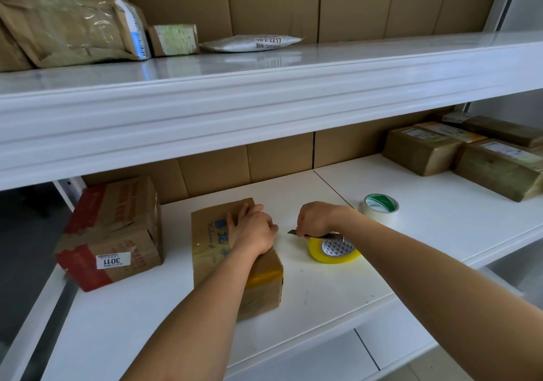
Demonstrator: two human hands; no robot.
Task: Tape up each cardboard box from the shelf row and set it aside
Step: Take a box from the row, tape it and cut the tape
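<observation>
Lower shelf (323, 286), white. Centre: cardboard box (217, 251), partly wrapped in clear and yellow tape; left hand (252, 228) lies on its top, fingers flat and pressing. Just right: right hand (320, 219), fingers curled round a utility knife (320, 235), blade towards the box. Beneath the knife: yellow tape roll (332, 251). Behind: white tape roll (381, 208). Left: red-taped box (114, 233).

We see a brown cardboard box (235, 263) with blue writing and a yellow tape band, a yellow tape roll (333, 251), a white roll (381, 208) with a green-printed core, and a brown box with red bands (111, 233), all on the white shelf (411, 248).
</observation>
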